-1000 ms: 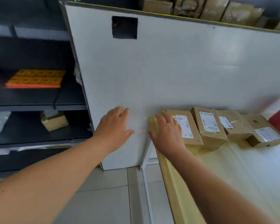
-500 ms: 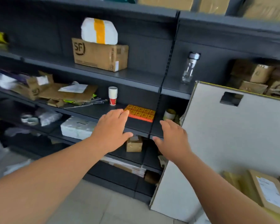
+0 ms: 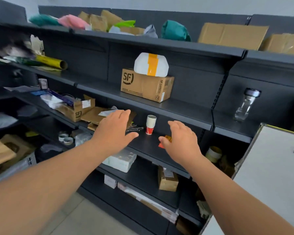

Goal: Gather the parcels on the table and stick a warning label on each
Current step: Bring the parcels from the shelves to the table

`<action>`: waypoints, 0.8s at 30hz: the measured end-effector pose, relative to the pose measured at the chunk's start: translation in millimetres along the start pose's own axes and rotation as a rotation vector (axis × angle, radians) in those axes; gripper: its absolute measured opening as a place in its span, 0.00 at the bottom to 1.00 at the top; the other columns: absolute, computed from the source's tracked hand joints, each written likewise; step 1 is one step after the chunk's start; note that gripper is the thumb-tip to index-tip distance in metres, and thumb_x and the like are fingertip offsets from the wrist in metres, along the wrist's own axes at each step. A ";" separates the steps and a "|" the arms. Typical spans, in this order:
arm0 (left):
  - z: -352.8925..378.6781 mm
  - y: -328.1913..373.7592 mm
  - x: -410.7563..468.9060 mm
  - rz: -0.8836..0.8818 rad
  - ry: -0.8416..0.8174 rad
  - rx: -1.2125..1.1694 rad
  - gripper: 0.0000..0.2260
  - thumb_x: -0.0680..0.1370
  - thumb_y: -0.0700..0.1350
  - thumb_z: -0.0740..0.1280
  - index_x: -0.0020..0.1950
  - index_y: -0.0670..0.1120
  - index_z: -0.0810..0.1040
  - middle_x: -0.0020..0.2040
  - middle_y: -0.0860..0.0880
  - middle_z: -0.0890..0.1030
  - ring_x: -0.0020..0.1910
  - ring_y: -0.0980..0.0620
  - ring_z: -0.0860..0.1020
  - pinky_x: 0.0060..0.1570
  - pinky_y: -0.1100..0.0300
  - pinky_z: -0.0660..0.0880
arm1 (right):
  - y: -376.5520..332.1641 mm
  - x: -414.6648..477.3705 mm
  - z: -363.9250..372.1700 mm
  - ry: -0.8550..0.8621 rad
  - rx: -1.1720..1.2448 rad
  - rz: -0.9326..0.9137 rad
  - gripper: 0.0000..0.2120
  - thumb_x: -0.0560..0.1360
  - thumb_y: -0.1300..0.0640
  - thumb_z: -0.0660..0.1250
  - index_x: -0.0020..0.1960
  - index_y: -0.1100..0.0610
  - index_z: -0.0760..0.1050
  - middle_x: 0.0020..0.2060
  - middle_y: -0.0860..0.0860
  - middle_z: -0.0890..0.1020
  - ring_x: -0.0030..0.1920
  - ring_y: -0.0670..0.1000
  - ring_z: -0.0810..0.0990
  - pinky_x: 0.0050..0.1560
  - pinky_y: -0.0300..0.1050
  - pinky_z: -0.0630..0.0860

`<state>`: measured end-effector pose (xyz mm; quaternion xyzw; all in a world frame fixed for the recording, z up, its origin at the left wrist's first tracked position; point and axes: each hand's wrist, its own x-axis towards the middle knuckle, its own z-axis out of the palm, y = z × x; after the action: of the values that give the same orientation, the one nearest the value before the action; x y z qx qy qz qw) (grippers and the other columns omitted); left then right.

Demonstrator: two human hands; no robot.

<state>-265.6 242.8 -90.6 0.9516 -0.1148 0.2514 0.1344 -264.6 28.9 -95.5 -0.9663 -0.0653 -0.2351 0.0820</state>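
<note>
Shelving [image 3: 176, 106] in dark metal fills the view; an SF carton [image 3: 146, 85] sits on an upper shelf; left hand [image 3: 114, 133] and right hand [image 3: 182, 141] reach out, fingers loose and spread, holding nothing; a paper cup [image 3: 150, 124] stands between them; the orange label sheet [image 3: 168, 138] peeks from behind the right hand, on the cup's shelf.

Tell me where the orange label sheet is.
Head view, right of centre: the label sheet lies on the shelf, mostly hidden behind the right hand, just right of the paper cup.
</note>
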 end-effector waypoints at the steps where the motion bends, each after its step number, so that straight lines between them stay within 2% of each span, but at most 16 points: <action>1: 3.4 -3.8 11.6 -0.006 0.007 -0.007 0.37 0.74 0.61 0.65 0.76 0.46 0.55 0.74 0.47 0.63 0.72 0.48 0.61 0.68 0.52 0.62 | 0.6 13.3 3.6 0.020 0.012 -0.001 0.29 0.75 0.41 0.63 0.71 0.52 0.64 0.68 0.50 0.70 0.68 0.54 0.68 0.67 0.53 0.64; 9: 37.8 -30.3 145.8 -0.058 0.092 -0.042 0.38 0.73 0.62 0.66 0.76 0.48 0.54 0.74 0.48 0.62 0.71 0.47 0.63 0.66 0.48 0.65 | 24.0 157.2 38.2 0.127 0.119 -0.012 0.29 0.76 0.42 0.64 0.71 0.54 0.63 0.68 0.51 0.70 0.66 0.55 0.69 0.64 0.53 0.68; 12: 51.2 -38.7 208.3 -0.086 0.128 -0.037 0.37 0.73 0.62 0.66 0.76 0.50 0.54 0.74 0.48 0.62 0.70 0.47 0.64 0.63 0.48 0.67 | 36.8 221.8 47.7 0.135 0.149 -0.003 0.28 0.76 0.42 0.64 0.70 0.56 0.63 0.67 0.52 0.69 0.64 0.56 0.70 0.62 0.53 0.69; 16: 63.4 -52.0 289.4 -0.158 0.175 -0.107 0.38 0.72 0.63 0.66 0.75 0.50 0.54 0.72 0.47 0.63 0.67 0.45 0.67 0.58 0.49 0.70 | 56.5 306.4 53.6 0.153 0.272 0.002 0.31 0.76 0.44 0.64 0.73 0.54 0.59 0.70 0.54 0.66 0.65 0.58 0.69 0.61 0.55 0.71; 19: 71.3 -60.0 340.6 -0.232 0.196 -0.202 0.42 0.70 0.63 0.68 0.76 0.50 0.52 0.73 0.45 0.61 0.67 0.44 0.68 0.59 0.48 0.70 | 70.6 358.7 57.6 0.167 0.394 0.023 0.32 0.75 0.45 0.66 0.74 0.51 0.57 0.70 0.52 0.65 0.65 0.57 0.69 0.57 0.50 0.71; 21: 74.8 -63.7 368.2 -0.266 0.205 -0.233 0.43 0.69 0.62 0.70 0.76 0.50 0.51 0.74 0.44 0.61 0.67 0.42 0.68 0.59 0.47 0.70 | 76.5 385.6 60.8 0.161 0.426 0.039 0.35 0.74 0.43 0.67 0.75 0.51 0.55 0.71 0.53 0.64 0.66 0.57 0.69 0.55 0.50 0.71; 24: 78.3 -69.3 400.3 -0.298 0.185 -0.301 0.46 0.68 0.61 0.72 0.77 0.50 0.50 0.73 0.43 0.62 0.67 0.41 0.68 0.58 0.46 0.71 | 79.9 415.7 64.9 0.123 0.448 0.050 0.42 0.72 0.40 0.68 0.77 0.51 0.49 0.74 0.52 0.60 0.69 0.57 0.66 0.60 0.53 0.70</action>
<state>128.4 222.8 34.0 0.9002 0.0035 0.2948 0.3203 143.5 -0.5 30.8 -0.9091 -0.0868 -0.2711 0.3042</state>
